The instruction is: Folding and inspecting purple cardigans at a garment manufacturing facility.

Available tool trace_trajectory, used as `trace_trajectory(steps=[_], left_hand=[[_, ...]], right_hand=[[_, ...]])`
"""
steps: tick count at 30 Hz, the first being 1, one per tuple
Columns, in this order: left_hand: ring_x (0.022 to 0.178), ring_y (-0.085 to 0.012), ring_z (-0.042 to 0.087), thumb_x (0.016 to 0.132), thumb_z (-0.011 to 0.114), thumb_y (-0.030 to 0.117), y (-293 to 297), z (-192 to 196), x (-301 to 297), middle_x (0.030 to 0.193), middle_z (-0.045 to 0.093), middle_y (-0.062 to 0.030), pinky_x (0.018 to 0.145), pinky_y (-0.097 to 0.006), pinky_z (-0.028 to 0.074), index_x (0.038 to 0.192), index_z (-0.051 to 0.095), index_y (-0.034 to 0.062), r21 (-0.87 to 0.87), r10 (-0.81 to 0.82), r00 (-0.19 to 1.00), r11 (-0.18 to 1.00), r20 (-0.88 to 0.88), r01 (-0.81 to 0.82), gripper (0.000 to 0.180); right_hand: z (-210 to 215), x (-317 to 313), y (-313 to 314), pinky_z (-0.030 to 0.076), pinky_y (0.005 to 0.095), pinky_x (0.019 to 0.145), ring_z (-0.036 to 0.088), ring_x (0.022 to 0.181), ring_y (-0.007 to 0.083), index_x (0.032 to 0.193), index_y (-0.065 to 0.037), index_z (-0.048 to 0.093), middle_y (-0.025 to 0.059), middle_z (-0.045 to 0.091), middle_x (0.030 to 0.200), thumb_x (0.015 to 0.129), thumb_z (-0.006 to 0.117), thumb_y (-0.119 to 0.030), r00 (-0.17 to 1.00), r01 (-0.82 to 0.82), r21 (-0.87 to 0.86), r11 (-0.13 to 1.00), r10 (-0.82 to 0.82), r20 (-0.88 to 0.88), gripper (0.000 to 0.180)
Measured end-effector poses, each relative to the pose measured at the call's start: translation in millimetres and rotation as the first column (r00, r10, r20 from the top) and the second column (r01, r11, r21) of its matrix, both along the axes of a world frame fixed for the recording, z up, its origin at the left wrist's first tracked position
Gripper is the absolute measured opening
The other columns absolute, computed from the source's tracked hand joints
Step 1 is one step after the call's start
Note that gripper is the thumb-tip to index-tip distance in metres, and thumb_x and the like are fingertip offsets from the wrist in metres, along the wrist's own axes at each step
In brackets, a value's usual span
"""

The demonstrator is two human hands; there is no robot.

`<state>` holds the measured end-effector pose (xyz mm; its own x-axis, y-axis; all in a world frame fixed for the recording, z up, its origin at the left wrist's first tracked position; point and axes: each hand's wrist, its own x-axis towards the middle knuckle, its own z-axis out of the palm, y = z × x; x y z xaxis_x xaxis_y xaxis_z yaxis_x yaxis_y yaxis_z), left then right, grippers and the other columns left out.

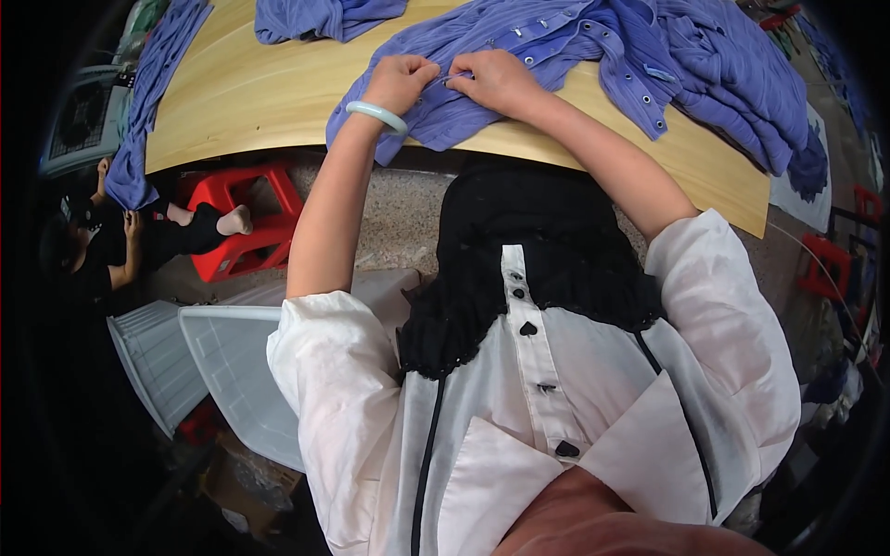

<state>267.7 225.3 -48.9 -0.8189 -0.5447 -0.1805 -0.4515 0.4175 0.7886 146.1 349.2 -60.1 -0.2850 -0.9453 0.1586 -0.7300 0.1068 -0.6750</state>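
A blue-purple ribbed garment [431, 125] lies spread over the near edge of the wooden table [241, 102], with part of it hanging over. My left hand [400, 83], a pale bangle [376, 117] on its wrist, pinches the cloth between thumb and fingers. Just to the right, my right hand [496, 82] pinches the same garment, its fingertips close to the left ones. Whatever small part lies between the fingertips is too small to make out. Several round dark buttons run along a placket [635, 93] to the right of my hands.
More blue-purple garments are heaped at the table's right [742, 83], far edge [324, 18] and left [153, 102]. A person [120, 232] sits at the left, holding hanging cloth. Below stand a red stool [264, 218] and pale grey plastic bins [246, 371].
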Motion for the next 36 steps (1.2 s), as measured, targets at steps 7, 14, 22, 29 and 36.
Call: trace_trajectory(steps=[7, 14, 22, 29, 36], left_hand=[[0.057, -0.009, 0.05, 0.075, 0.059, 0.021, -7, -5, 3, 0.061, 0.058, -0.0055, 0.055, -0.026, 0.041, 0.079, 0.062, 0.0, -0.025, 0.008, 0.999, 1.0, -0.05, -0.009, 0.021], [0.058, -0.0132, 0.052, 0.075, 0.057, 0.021, -9, -1, -6, 0.063, 0.058, -0.0079, 0.057, -0.027, 0.042, 0.081, 0.061, 0.0003, -0.075, -0.05, 0.998, 0.996, 0.043, 0.053, 0.022], [0.059, -0.0064, 0.046, 0.076, 0.057, 0.021, 1, 11, -35, 0.065, 0.055, -0.0023, 0.056, -0.022, 0.039, 0.082, 0.059, -0.0016, -0.132, -0.146, 0.986, 0.979, 0.085, 0.156, 0.023], [0.057, -0.0057, 0.045, 0.075, 0.06, 0.019, 9, 16, -33, 0.061, 0.054, 0.0, 0.053, -0.022, 0.039, 0.078, 0.06, -0.0018, -0.181, -0.116, 0.993, 0.976, 0.034, 0.12, 0.021], [0.057, -0.0077, 0.049, 0.073, 0.061, 0.02, 7, 13, -35, 0.062, 0.057, -0.0025, 0.054, -0.023, 0.04, 0.076, 0.063, 0.0001, -0.111, -0.05, 0.999, 0.993, 0.009, 0.051, 0.02]], right_hand=[[0, -13, 15, 0.041, 0.0368, 0.07, 0.055, 0.076, 0.0271, 0.082, -0.007, 0.06, 0.0097, 0.059, 0.076, 0.071, 0.058, -0.025, 0.986, -0.041, -0.082, 0.996, 0.027, -0.163, 0.02], [-4, -32, 25, 0.038, 0.0342, 0.071, 0.054, 0.071, 0.0249, 0.08, -0.007, 0.061, 0.008, 0.058, 0.072, 0.072, 0.059, -0.023, 0.972, -0.133, -0.155, 0.979, 0.099, -0.213, 0.018], [5, -28, 18, 0.04, 0.0353, 0.073, 0.057, 0.075, 0.0256, 0.083, -0.01, 0.062, 0.0095, 0.061, 0.076, 0.072, 0.055, -0.028, 1.0, 0.018, -0.057, 0.998, -0.018, -0.002, 0.022], [6, -32, 12, 0.042, 0.0368, 0.071, 0.057, 0.074, 0.0269, 0.082, -0.011, 0.062, 0.0104, 0.061, 0.075, 0.072, 0.055, -0.029, 0.998, 0.055, -0.007, 0.998, -0.055, 0.002, 0.022], [7, -33, 7, 0.042, 0.0379, 0.07, 0.057, 0.073, 0.0276, 0.081, -0.011, 0.063, 0.0102, 0.061, 0.074, 0.071, 0.056, -0.029, 0.999, 0.041, -0.002, 0.999, -0.041, 0.019, 0.022]])
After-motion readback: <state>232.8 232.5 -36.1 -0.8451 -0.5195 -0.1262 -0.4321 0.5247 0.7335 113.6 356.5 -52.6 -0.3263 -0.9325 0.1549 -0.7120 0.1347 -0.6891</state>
